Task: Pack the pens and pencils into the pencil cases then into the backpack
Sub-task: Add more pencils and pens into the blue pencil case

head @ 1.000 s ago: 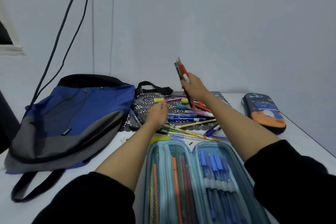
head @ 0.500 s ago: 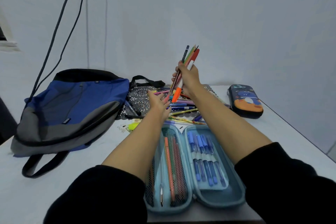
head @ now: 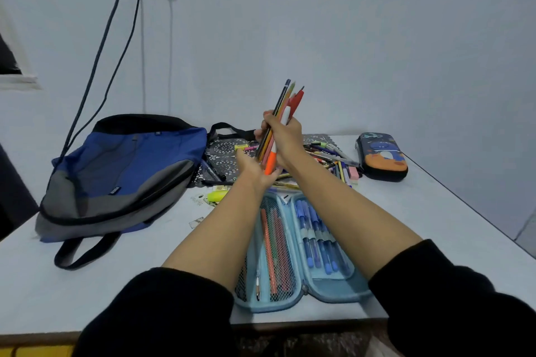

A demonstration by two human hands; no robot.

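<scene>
My right hand (head: 285, 136) grips a bundle of pens and pencils (head: 282, 113) held upright above the table. My left hand (head: 253, 168) is cupped under the bundle's lower ends, touching an orange marker tip. Below my arms a light blue pencil case (head: 301, 295) lies open flat, with pencils behind mesh on its left half and blue pens in loops on its right half. Loose pens and pencils (head: 327, 158) are scattered behind my hands. A blue and grey backpack (head: 121, 174) lies at the left. A dark closed pencil case (head: 381, 155) sits at the far right.
A black patterned mat (head: 223, 153) lies under the loose pens. A yellow highlighter (head: 217, 195) rests near the backpack. Two cables (head: 101, 49) hang down the wall at the left. The table's right edge (head: 464, 203) runs diagonally, and the near edge is just below the open case.
My right hand has lifted the bundle from the pile and tilted it upright. My left hand left the loose pens and came under the bundle's lower ends.
</scene>
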